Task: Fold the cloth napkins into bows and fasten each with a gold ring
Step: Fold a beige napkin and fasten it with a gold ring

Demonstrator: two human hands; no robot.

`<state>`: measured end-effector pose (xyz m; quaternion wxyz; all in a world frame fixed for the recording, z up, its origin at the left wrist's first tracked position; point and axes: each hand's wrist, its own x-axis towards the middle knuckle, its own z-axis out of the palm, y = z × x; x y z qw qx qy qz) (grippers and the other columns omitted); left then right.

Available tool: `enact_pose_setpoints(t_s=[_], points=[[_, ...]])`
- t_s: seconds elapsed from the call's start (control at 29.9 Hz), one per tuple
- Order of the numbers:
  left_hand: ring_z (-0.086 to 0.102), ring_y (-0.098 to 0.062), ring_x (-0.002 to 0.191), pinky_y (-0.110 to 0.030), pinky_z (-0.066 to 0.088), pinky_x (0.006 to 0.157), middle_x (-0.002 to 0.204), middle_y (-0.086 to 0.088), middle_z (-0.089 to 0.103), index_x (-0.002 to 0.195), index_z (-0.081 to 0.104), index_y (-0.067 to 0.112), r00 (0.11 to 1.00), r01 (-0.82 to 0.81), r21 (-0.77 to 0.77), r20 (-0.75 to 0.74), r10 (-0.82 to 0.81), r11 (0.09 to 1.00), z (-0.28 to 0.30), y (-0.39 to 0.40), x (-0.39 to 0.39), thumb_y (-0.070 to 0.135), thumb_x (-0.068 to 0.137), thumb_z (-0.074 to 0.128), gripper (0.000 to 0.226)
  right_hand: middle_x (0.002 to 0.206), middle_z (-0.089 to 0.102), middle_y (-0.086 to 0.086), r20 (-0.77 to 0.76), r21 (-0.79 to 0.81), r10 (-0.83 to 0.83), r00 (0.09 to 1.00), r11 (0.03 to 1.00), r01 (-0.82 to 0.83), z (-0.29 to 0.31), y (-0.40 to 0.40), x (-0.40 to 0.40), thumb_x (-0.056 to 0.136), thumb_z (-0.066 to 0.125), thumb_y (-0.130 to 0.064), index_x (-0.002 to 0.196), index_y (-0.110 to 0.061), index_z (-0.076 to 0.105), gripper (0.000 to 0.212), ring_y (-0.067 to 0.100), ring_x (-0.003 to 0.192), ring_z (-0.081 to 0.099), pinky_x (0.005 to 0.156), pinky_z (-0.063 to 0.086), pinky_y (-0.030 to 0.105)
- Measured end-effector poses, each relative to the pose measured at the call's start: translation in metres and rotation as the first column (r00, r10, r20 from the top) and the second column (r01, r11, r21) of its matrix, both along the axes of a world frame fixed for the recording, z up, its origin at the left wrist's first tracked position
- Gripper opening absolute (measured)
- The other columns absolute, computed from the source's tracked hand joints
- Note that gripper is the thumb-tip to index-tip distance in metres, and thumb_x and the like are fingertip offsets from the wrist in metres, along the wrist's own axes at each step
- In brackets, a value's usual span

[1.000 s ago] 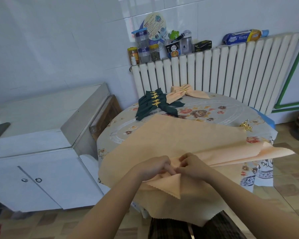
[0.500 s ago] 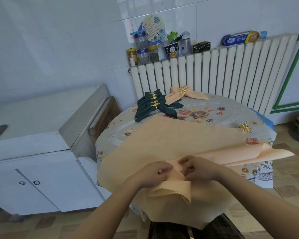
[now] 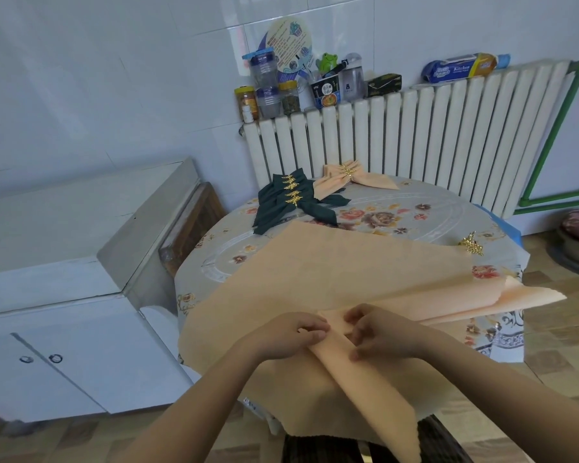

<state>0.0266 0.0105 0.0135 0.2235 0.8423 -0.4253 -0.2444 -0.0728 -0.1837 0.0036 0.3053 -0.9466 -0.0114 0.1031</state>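
Hands met at the near edge of the round surface [image 3: 448, 208]. The left hand [image 3: 288, 335] curled knuckles-up, its fingers [image 3: 315, 329] pinching the peach napkin [image 3: 331, 275]; the right hand [image 3: 378, 332] faced it, fingers clamped on the same folded band. The napkin lay spread over the surface, one flap hanging off the near side. Beyond it lay dark green bows [image 3: 291, 202], a peach bow [image 3: 348, 177] and a loose gold ring [image 3: 471, 244]. Fingertips were tucked into the fold, hidden.

Home kitchen-dining corner: tiled wall [image 3: 114, 78], radiator [image 3: 415, 135] topped with jars [image 3: 268, 91], floral-clothed table [image 3: 398, 222], white cabinet [image 3: 64, 329].
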Motion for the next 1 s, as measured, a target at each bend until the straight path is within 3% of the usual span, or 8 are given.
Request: enact_pose_setpoints(t_s=[0.13,0.3,0.5,0.57,0.63,0.7,0.84,1.0], points=[[0.054,-0.021,0.108,-0.014,0.033,0.089,0.115,-0.006,0.063,0.118,0.065,0.011,0.955,-0.005,-0.124,0.293,0.042,0.992,-0.022,-0.006,-0.011,0.028,0.092,0.052,0.033,0.106,0.056,0.004,0.169,-0.117,-0.072,0.983,0.989,0.093,-0.012,0.009,0.001,0.086,0.059,-0.027,0.077,-0.016,0.059,0.014,0.014,0.091,0.051,0.075,0.034,0.021],[0.021,-0.010,0.141,-0.014,0.004,0.112,0.153,-0.001,0.028,0.143,0.038,0.015,0.927,0.015,-0.192,0.370,0.059,0.981,-0.037,-0.018,-0.020,0.045,0.093,0.019,0.061,0.077,0.047,-0.002,0.259,-0.019,-0.257,0.931,0.962,0.271,-0.012,0.000,0.005,0.079,0.063,-0.023,0.063,-0.024,0.042,0.027,0.017,0.075,0.047,0.065,0.029,0.023],[-0.007,-0.007,0.145,-0.023,-0.007,0.115,0.158,0.005,-0.003,0.150,0.003,0.029,0.912,0.055,0.053,0.404,-0.071,0.997,-0.048,-0.028,-0.020,0.056,0.082,-0.005,0.074,0.090,0.048,0.004,0.237,0.005,-0.215,0.947,0.975,0.220,-0.012,-0.006,0.001,0.070,0.063,-0.012,0.061,-0.023,0.038,0.029,0.019,0.076,0.048,0.069,0.037,0.025],[-0.006,-0.010,0.145,-0.026,-0.006,0.116,0.159,0.003,-0.005,0.150,0.001,0.031,0.902,0.047,0.125,0.422,-0.096,0.991,-0.048,-0.030,-0.021,0.058,0.079,-0.007,0.076,0.102,0.044,0.004,0.258,-0.120,-0.121,0.959,0.980,0.156,-0.017,-0.003,-0.003,0.076,0.058,-0.014,0.078,-0.017,0.048,0.011,0.020,0.087,0.047,0.079,0.036,0.025],[-0.006,-0.012,0.146,-0.028,-0.005,0.116,0.159,0.001,-0.006,0.150,0.001,0.033,0.898,0.044,0.183,0.423,-0.119,0.982,-0.044,-0.032,-0.021,0.054,0.085,0.001,0.068,0.121,0.042,0.007,0.252,-0.360,-0.103,0.962,0.913,0.192,-0.022,0.001,-0.007,0.082,0.053,-0.023,0.107,-0.011,0.051,0.028,0.025,0.111,0.043,0.092,0.032,0.031],[-0.005,-0.014,0.146,-0.030,-0.003,0.117,0.159,0.000,-0.006,0.150,0.001,0.035,0.892,0.052,0.230,0.427,-0.149,0.972,-0.041,-0.034,-0.020,0.049,0.090,0.008,0.062,0.129,0.038,0.004,0.188,-0.437,-0.187,0.964,0.863,0.253,-0.018,-0.005,-0.010,0.084,0.051,-0.031,0.120,-0.016,0.044,0.040,0.024,0.121,0.036,0.097,0.028,0.032],[-0.004,-0.015,0.145,-0.030,-0.002,0.117,0.160,0.000,-0.004,0.149,0.003,0.038,0.898,0.080,0.285,0.394,-0.193,0.955,-0.034,-0.035,-0.016,0.041,0.102,0.021,0.051,0.136,0.038,-0.003,0.037,-0.274,-0.306,0.951,0.912,0.304,0.002,-0.036,0.001,0.088,0.053,-0.040,0.126,-0.031,0.045,0.041,0.023,0.128,0.031,0.103,0.024,0.035],[-0.003,-0.018,0.146,-0.033,0.000,0.118,0.160,-0.002,-0.003,0.149,0.003,0.038,0.890,0.095,0.345,0.390,-0.235,0.934,-0.031,-0.039,-0.013,0.043,0.102,0.021,0.051,0.115,0.058,-0.006,-0.085,-0.510,-0.366,0.927,0.815,0.275,0.016,-0.071,0.020,0.086,0.053,-0.047,0.115,-0.027,0.056,0.035,0.020,0.115,0.045,0.097,0.025,0.036]])
